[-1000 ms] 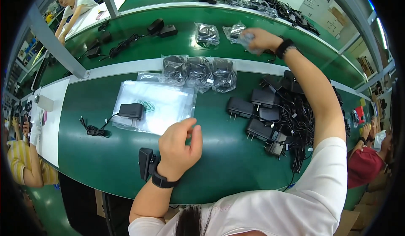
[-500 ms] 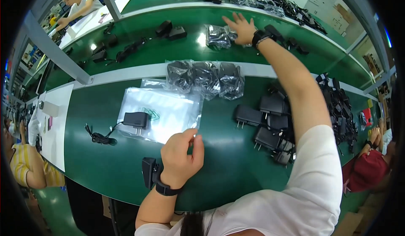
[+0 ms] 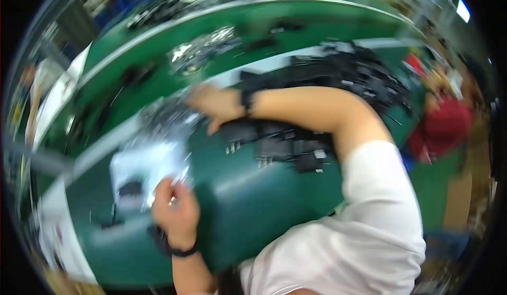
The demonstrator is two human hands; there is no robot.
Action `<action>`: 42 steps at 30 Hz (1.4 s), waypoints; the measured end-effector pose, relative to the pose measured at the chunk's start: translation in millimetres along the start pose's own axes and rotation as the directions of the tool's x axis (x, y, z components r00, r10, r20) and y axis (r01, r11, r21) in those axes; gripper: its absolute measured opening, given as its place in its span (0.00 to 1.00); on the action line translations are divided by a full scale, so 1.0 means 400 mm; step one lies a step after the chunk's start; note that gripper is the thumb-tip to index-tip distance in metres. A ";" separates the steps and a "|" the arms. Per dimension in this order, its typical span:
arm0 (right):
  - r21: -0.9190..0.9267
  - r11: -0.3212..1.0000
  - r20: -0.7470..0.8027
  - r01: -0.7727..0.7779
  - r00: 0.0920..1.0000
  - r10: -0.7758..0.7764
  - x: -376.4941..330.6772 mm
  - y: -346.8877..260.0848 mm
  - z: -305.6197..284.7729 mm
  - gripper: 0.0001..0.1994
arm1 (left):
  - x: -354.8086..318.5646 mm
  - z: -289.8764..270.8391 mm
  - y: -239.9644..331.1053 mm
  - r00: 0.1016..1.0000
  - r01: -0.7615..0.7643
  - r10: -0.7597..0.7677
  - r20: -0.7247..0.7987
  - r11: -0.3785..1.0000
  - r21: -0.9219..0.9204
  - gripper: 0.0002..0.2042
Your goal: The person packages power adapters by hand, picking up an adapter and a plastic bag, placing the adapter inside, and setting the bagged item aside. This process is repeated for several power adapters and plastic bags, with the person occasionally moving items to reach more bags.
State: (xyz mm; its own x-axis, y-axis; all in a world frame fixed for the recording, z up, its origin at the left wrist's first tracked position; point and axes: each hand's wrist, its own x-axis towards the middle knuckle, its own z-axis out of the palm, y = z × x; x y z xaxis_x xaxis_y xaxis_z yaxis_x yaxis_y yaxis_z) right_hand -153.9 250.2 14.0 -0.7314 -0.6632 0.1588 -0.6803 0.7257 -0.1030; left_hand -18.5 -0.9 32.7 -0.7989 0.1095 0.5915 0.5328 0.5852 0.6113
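Right hand (image 3: pixel 217 106) had come back from the far strip of the green counter (image 3: pixel 253 189). Half a second before, it was spread over the bagged adapters (image 3: pixel 203 48) beyond the white rail (image 3: pixel 108 144); now those lay clear of it. It was down at the near row of bagged adapters (image 3: pixel 166 116), at the row's right end, thumb splayed toward the loose adapters (image 3: pixel 274 147). Fingers smeared by motion, so couldn't tell if they had closed on a bag or only touched one.

Left hand (image 3: pixel 177 210) had barely changed place: low, by the near right corner of the clear plastic bags (image 3: pixel 150 163), fingers curled, thumb close to index. Couldn't tell if it pinched anything. Hands well apart from each other.

Single adapter (image 3: pixel 131 189) hadn't shifted, lying on the clear bags near their front edge, its coiled cord (image 3: pixel 110 224) off to the left on bare counter. Near row was also where it had been, just behind the bags and over the rail.

Whole view had swung right and blurred. More of the black adapter pile (image 3: pixel 348 73) showed past the right forearm; the co-worker in red (image 3: pixel 446 121) sat further into view.
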 end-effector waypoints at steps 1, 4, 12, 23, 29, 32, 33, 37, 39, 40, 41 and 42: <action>0.045 0.998 0.129 -0.037 0.991 0.031 0.048 -0.033 -0.003 0.42 | -0.020 -0.015 -0.016 0.999 0.028 -0.027 -0.044 0.999 0.020 0.07; 0.022 0.998 0.003 -0.065 0.998 0.064 0.110 0.002 0.059 0.29 | -0.034 -0.040 -0.016 0.998 0.052 -0.053 -0.029 0.998 -0.041 0.09; -0.031 0.995 -0.015 -0.090 0.996 0.089 0.045 0.091 0.014 0.13 | -0.019 -0.002 -0.001 0.997 0.070 -0.066 0.045 0.994 -0.082 0.09; -0.274 0.895 -0.347 -0.351 0.904 0.249 0.246 0.400 -0.079 0.30 | -0.004 -0.040 -0.014 0.989 -0.139 0.139 -0.040 0.990 0.006 0.09; -0.338 0.843 -0.117 -0.419 0.907 0.404 0.249 0.392 0.027 0.31 | -0.001 -0.035 -0.008 0.992 -0.125 0.126 -0.027 0.992 0.016 0.08; -0.370 0.864 -0.147 -0.342 0.940 0.309 0.250 0.355 -0.013 0.35 | 0.003 -0.044 -0.012 0.990 -0.140 0.140 -0.031 0.990 0.017 0.08; -0.399 0.875 -0.211 -0.275 0.956 0.204 0.252 0.319 -0.042 0.35 | 0.006 -0.042 -0.007 0.985 -0.169 0.170 -0.038 0.985 0.019 0.08; -0.121 0.990 0.022 0.066 0.998 -0.064 0.254 0.059 -0.076 0.40 | 0.004 -0.041 -0.013 0.983 -0.177 0.175 -0.048 0.984 -0.029 0.08; 0.071 0.991 0.250 0.112 0.960 -0.127 0.247 -0.087 -0.081 0.47 | -0.002 -0.053 -0.033 0.985 -0.165 0.164 -0.057 0.986 -0.005 0.08; 0.121 0.991 0.275 0.063 0.957 -0.094 0.232 -0.123 -0.070 0.49 | -0.002 -0.055 -0.034 0.984 -0.165 0.165 -0.069 0.986 0.004 0.09; 0.164 0.987 0.304 0.007 0.951 -0.057 0.215 -0.137 -0.058 0.52 | 0.000 -0.047 -0.031 0.983 -0.169 0.169 -0.070 0.986 -0.001 0.09; 0.159 0.987 0.302 0.003 0.952 -0.052 0.206 -0.142 -0.038 0.52 | 0.004 -0.041 -0.028 0.982 -0.169 0.166 -0.084 0.985 -0.024 0.09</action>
State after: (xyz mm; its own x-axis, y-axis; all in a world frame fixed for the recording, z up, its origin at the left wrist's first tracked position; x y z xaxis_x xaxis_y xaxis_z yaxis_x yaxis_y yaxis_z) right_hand -175.0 157.0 47.9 -0.6749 -0.7244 -0.1402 -0.6816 0.6849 -0.2575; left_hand -21.0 -20.6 35.4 -0.6728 0.1376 0.7270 0.6666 0.5391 0.5148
